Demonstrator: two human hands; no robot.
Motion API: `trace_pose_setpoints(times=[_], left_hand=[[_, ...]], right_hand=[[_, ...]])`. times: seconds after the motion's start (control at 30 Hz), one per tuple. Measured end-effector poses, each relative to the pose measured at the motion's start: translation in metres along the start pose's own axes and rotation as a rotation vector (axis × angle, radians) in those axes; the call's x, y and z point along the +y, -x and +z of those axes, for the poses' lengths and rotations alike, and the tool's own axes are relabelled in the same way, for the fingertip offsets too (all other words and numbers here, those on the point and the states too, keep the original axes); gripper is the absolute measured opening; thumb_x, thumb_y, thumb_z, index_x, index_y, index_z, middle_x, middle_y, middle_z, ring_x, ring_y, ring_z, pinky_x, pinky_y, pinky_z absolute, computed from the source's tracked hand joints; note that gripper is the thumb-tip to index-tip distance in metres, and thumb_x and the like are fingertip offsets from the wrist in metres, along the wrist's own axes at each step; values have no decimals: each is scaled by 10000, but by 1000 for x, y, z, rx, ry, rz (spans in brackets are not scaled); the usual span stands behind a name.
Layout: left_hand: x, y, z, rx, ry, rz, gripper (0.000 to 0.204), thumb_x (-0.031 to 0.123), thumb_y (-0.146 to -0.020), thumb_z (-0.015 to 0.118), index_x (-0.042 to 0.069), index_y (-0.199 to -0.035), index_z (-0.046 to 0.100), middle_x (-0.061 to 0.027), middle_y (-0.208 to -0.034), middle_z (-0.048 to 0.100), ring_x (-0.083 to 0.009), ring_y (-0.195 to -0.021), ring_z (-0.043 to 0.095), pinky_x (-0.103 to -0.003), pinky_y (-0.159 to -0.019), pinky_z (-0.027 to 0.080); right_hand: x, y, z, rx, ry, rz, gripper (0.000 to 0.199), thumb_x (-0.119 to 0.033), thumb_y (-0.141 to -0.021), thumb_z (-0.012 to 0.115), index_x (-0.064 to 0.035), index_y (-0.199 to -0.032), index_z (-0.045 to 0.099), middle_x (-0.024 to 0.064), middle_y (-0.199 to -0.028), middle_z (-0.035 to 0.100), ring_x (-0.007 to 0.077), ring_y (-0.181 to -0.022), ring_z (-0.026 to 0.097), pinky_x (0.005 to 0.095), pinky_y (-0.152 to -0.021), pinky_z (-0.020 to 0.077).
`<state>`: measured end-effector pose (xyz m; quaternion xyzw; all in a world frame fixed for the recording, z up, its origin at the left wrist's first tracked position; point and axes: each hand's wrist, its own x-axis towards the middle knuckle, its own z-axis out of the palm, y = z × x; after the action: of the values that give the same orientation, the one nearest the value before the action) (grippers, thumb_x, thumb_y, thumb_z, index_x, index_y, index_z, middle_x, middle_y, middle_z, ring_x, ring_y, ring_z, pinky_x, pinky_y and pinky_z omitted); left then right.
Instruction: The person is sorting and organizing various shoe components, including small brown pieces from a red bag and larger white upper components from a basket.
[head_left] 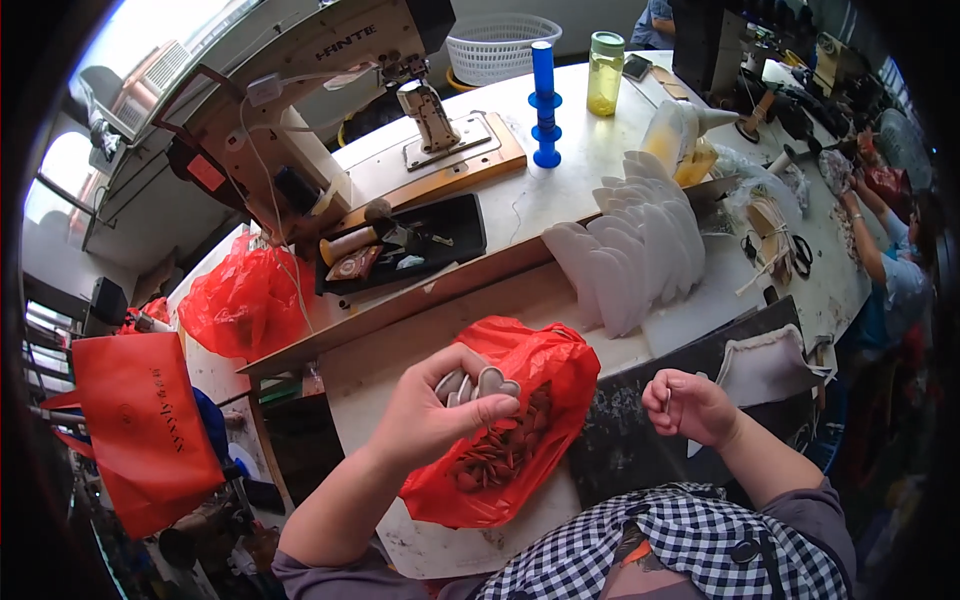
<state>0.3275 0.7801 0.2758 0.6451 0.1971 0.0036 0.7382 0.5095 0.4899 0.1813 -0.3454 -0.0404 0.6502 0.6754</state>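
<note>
My left hand (447, 408) is closed around several small grey-white pieces (478, 386) with rounded, heart-like outlines. It hovers over an opened red plastic bag (562, 362), in which a heap of small reddish-brown pieces (505, 445) lies. To the right, above a black board (625, 425), my right hand (697, 407) has its fingers curled in. A sliver of something pale shows at those fingertips, too small to name. Part of a white pointed piece (693, 448) sticks out just below this hand.
Large white curved sheets (630, 250) lie fanned out behind a wooden ledge (420, 305). Beyond it stand a sewing machine (430, 120), a black tray (455, 228) of small items, a blue spool holder (543, 105) and a yellow-green bottle (604, 75). Another person (890, 260) works at far right.
</note>
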Motion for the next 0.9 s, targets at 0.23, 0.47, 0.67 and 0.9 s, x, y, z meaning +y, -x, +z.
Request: trace_pose_setpoints(times=[0.23, 0.47, 0.67, 0.9], left_hand=[[-92, 62, 131, -35, 505, -424, 251, 226, -819, 720, 89, -916, 534, -40, -816, 608, -160, -711, 636, -246, -563, 456], [-155, 91, 204, 114, 850, -306, 269, 311, -902, 603, 75, -1011, 534, -55, -868, 610, -159, -751, 623, -245, -560, 476], [-190, 98, 238, 214, 912, -323, 286, 319, -898, 607, 78, -1039, 546, -51, -890, 616, -139, -744, 614, -225, -536, 481], [-242, 92, 267, 607, 1060, -348, 241, 238, -870, 657, 112, -1047, 554, -46, -945, 624, -164, -766, 607, -233, -537, 477]], right_hand=[[43, 21, 22, 48, 108, -54, 264, -305, -943, 513, -62, -1038, 556, 4, -845, 509, 95, -678, 478, 229, -595, 390], [75, 59, 9, -155, 618, -33, 351, -324, -946, 531, -73, -1190, 562, 1, -980, 539, 80, -921, 502, 231, -766, 429], [91, 60, -36, -197, 805, -15, 208, -212, -895, 631, -74, -1051, 635, 1, -930, 577, 65, -789, 518, 230, -727, 452], [112, 28, -108, -191, 1860, -619, 299, -93, -769, 651, -113, -1061, 591, 94, -1160, 515, 290, -1098, 478, 398, -942, 374]])
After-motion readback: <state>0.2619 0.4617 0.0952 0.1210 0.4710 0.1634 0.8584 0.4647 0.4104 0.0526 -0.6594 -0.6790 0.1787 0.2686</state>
